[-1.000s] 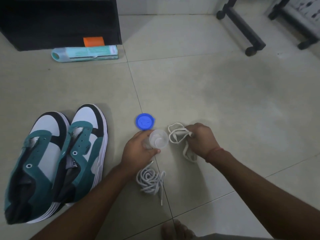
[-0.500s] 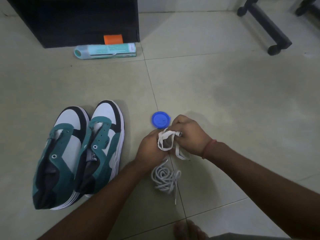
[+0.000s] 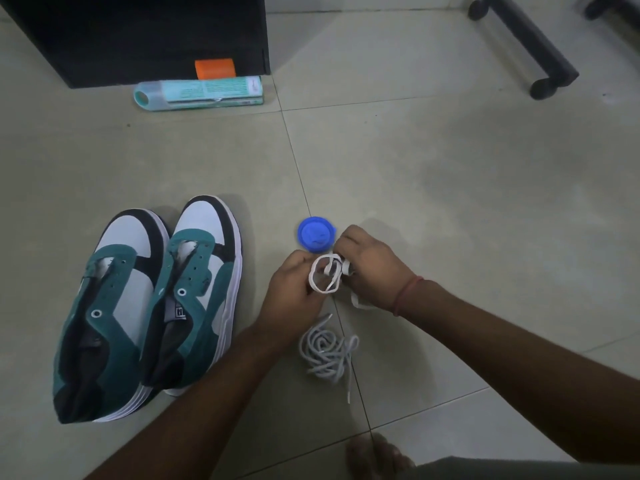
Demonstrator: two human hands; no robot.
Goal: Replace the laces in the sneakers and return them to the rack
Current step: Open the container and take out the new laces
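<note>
Two teal, white and black sneakers stand side by side on the tiled floor at the left, the left sneaker [image 3: 104, 317] and the right sneaker [image 3: 194, 292], both with bare eyelets and no laces. My left hand [image 3: 294, 292] and my right hand [image 3: 370, 268] meet over the floor and together hold a looped flat white lace [image 3: 325, 275]. One end of it hangs below my right hand. A second white lace [image 3: 329, 351] lies in a loose coil on the floor under my hands.
A round blue lid [image 3: 316, 234] lies just beyond my hands. A teal packet [image 3: 201, 93] and an orange tag [image 3: 214, 68] sit by a black cabinet [image 3: 145, 32] at the back. A black stand foot [image 3: 533, 46] crosses the upper right. A bare foot [image 3: 377, 459] shows at the bottom.
My left hand held a small clear cup a second ago; the cup is no longer seen. Both hands have come together on the white lace. The view has shifted.
</note>
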